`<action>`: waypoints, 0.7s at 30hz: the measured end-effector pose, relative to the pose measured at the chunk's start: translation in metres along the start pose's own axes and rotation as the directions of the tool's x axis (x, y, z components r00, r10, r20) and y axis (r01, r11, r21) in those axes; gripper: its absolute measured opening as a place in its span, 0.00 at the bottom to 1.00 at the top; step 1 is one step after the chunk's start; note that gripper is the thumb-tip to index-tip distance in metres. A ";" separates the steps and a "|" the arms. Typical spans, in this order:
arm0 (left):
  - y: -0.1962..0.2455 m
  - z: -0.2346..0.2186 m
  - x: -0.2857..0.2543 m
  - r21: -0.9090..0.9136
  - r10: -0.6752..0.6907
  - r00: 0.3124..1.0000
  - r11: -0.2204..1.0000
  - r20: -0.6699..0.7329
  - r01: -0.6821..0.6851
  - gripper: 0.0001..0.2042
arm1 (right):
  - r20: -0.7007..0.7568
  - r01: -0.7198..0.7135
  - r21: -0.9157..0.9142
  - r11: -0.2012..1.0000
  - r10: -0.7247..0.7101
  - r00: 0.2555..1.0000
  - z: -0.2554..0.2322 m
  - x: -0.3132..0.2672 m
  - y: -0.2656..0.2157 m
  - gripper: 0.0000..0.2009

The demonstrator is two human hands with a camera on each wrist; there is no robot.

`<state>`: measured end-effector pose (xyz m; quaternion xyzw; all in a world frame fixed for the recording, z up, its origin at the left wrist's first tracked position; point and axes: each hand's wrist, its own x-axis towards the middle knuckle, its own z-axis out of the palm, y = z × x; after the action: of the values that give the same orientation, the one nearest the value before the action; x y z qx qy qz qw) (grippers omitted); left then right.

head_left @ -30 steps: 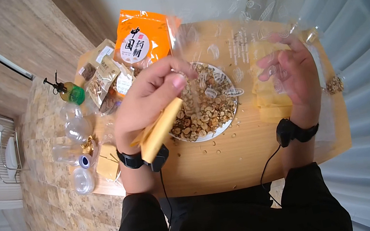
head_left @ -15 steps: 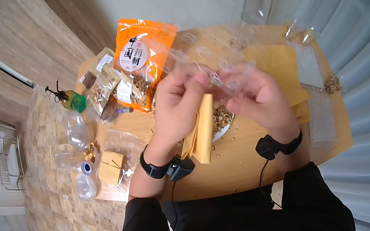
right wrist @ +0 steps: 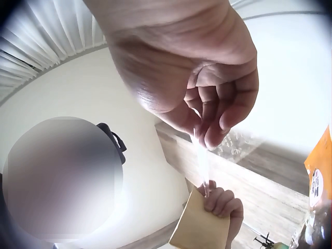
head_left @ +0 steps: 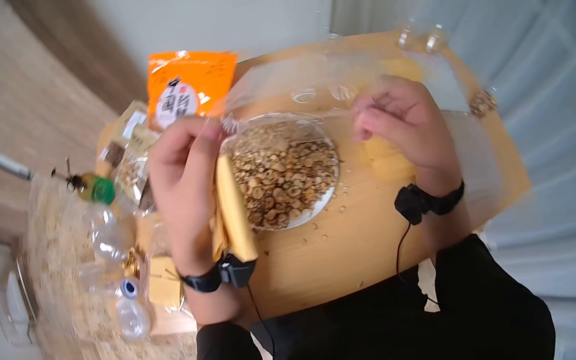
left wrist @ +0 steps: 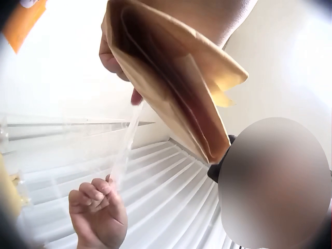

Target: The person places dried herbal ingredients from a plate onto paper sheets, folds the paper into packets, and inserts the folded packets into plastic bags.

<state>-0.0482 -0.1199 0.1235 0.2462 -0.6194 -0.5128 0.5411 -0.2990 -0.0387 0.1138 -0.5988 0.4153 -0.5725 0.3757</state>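
Observation:
My left hand (head_left: 182, 171) grips a folded yellow-brown paper bag (head_left: 233, 209), whose open folds face the left wrist camera. Its thumb and finger also pinch one end of a clear printed plastic bag (head_left: 302, 85). At the other end, my right hand (head_left: 409, 124) pinches the plastic between thumb and fingertips. The right wrist view shows the plastic edge (right wrist: 201, 161) drawn taut from hand to hand. Below and between the hands, a white plate (head_left: 337, 160) holds a heap of dried herb slices (head_left: 280, 177).
An orange printed pouch (head_left: 197, 80) stands at the back left beside smaller herb packets (head_left: 129, 173). Further left are a green spray bottle (head_left: 97, 189), clear plastic containers (head_left: 133, 319) and a tied paper parcel (head_left: 164, 281). Yellow paper (head_left: 387, 162) lies at right, near small jars (head_left: 433, 40).
My hands came close together over the plate half a second ago and are now apart, with the plastic bag's edge stretched between them. The paper bag moved left with my left hand.

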 end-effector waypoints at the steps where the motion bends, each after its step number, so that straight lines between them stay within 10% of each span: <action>1: 0.003 0.000 -0.003 0.065 0.029 0.998 0.997 0.056 -0.033 0.07 | -0.025 0.038 0.054 0.998 -0.036 0.999 -0.007 -0.003 0.001 0.04; 13: 0.007 -0.011 -0.003 0.304 0.109 0.993 0.949 -0.052 -0.088 0.15 | -0.606 -0.369 -0.152 0.917 0.209 0.767 -0.200 -0.140 -0.006 0.12; 15: 0.003 -0.014 0.001 0.289 0.101 0.994 0.953 -0.039 -0.085 0.16 | -0.736 -0.564 -0.070 0.823 0.339 0.586 -0.245 -0.178 0.021 0.09; 21: -0.007 -0.037 0.010 0.493 0.070 0.997 0.869 -0.043 -0.040 0.18 | -0.735 -0.822 -0.212 0.528 0.468 0.490 -0.282 -0.246 0.057 0.08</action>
<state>-0.0190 -0.1451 0.1170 0.3733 -0.7198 -0.3151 0.4932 -0.5844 0.1752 -0.0135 -0.2504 0.8550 -0.3896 0.2336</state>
